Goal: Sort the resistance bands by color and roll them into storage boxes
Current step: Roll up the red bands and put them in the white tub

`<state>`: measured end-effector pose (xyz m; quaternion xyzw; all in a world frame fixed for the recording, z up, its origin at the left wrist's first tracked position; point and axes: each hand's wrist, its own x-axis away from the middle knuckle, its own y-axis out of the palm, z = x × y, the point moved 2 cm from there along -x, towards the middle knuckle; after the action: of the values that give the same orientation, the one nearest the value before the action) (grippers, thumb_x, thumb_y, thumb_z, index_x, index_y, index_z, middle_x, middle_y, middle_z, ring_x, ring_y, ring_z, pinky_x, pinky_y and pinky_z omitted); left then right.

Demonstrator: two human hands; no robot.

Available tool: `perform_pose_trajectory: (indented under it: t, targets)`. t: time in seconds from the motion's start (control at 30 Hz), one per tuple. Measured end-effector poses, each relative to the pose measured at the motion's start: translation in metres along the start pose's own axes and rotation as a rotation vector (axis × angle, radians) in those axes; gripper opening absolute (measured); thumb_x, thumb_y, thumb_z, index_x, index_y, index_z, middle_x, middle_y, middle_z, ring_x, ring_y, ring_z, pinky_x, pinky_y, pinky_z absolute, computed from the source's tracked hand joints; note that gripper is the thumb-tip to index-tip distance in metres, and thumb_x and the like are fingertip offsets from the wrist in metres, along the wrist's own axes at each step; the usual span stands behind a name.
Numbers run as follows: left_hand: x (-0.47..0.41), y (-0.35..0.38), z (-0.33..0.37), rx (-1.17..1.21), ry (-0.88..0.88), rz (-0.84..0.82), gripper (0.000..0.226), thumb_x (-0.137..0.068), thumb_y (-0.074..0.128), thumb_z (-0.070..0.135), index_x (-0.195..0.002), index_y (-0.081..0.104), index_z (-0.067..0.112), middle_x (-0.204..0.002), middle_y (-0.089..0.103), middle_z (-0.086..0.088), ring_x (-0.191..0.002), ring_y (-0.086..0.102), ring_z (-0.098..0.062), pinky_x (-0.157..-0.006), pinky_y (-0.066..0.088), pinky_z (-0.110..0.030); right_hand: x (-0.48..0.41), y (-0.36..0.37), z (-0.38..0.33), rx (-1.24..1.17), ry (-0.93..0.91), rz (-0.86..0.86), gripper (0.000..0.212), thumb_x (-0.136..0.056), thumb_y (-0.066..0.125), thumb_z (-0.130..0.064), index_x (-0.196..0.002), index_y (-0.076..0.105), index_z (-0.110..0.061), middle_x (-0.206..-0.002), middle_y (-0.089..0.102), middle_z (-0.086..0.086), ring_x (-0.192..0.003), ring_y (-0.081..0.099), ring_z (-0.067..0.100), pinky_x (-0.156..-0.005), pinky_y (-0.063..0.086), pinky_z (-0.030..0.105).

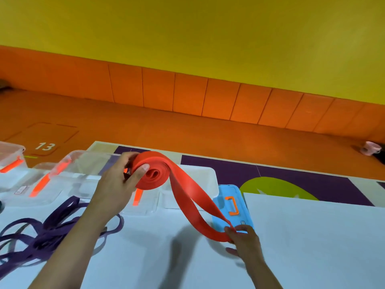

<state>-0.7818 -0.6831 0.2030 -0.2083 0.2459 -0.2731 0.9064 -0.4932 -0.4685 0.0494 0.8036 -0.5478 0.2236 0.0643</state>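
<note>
Left hand [119,182] grips red band [155,174] coil; right hand [244,240] pinches its tail.
Risk: coil, raised just beyond left hand over boxes [62,178], may spring loose if thumb slips.

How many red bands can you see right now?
1. The red resistance band spans both hands: its rolled end in the left hand, its loose end pinched by the right hand beside the blue lid. Others may lie out of view.

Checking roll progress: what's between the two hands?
Head view: the red band, its unrolled tail running from the roll in the left hand to the right hand.
</note>
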Motion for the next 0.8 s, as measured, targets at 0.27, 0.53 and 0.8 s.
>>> perform_pose_trajectory:
  t: [0.27, 0.53, 0.8]
  targets:
    - [-0.004, 0.0, -0.039, 0.084, -0.101, -0.009, 0.066, -0.079, 0.052, 0.076, -0.127, 0.059, 0.031, -0.114, 0.069, 0.007, -0.1, 0.067, -0.011, -0.082, 0.058, -0.038, 0.013, -0.016, -0.001, -0.49, 0.176, -0.545, 0.027, -0.075, 0.087, -0.019, -0.081, 0.063, -0.009, -0.059, 0.043, -0.003, -0.035, 0.02, 0.004, -0.036, 0.016, 0.017]
    - [-0.011, 0.001, -0.046, 0.156, -0.167, 0.031, 0.066, -0.081, 0.055, 0.069, -0.129, 0.061, 0.024, -0.117, 0.069, 0.001, -0.104, 0.064, -0.007, -0.078, 0.049, -0.023, 0.015, -0.012, -0.005, -0.662, 0.298, -0.474, 0.047, -0.068, 0.087, -0.042, -0.065, 0.061, -0.003, -0.054, 0.045, 0.006, -0.029, 0.034, 0.012, -0.033, 0.031, 0.023]
    - [-0.004, 0.004, -0.014, 0.289, -0.074, -0.144, 0.038, -0.087, 0.068, 0.054, -0.121, 0.064, 0.037, -0.114, 0.071, 0.008, -0.107, 0.067, -0.006, -0.088, 0.057, -0.034, -0.004, -0.007, 0.023, -0.297, 0.196, -0.293, 0.022, -0.096, 0.066, -0.025, -0.084, 0.058, -0.008, -0.068, 0.044, 0.004, -0.043, 0.024, 0.011, -0.041, 0.015, 0.022]
